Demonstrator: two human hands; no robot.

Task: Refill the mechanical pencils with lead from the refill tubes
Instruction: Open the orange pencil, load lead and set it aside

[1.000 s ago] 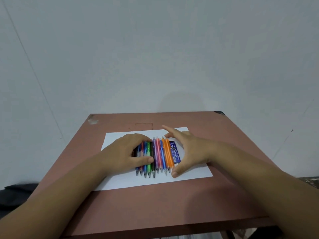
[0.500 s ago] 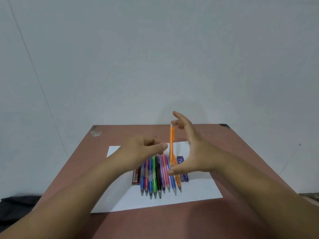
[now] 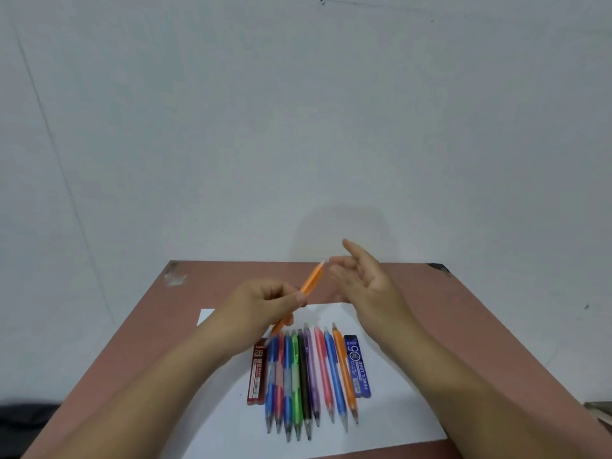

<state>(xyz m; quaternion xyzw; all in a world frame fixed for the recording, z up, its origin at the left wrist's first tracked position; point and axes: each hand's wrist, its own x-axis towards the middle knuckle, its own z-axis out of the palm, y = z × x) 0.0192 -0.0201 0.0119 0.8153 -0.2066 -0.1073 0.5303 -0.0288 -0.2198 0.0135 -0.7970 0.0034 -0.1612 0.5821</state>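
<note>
Evidently an orange plastic mechanical pencil (image 3: 310, 283) is gripped by the left hand (image 3: 265, 303); its cap must be pulled off by the loosely spread right hand (image 3: 366, 281).

The left hand (image 3: 265, 303) hides the orange pencil's (image 3: 311, 281) middle; its blurred tip perhaps touches the right hand (image 3: 367, 283).

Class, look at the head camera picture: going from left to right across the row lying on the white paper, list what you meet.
Red lead refill tube → blue pencil → red pencil → blue pencil → green pencil → black pencil → purple pencil → pink pencil → blue pencil → orange pencil → blue lead refill tube.
</note>
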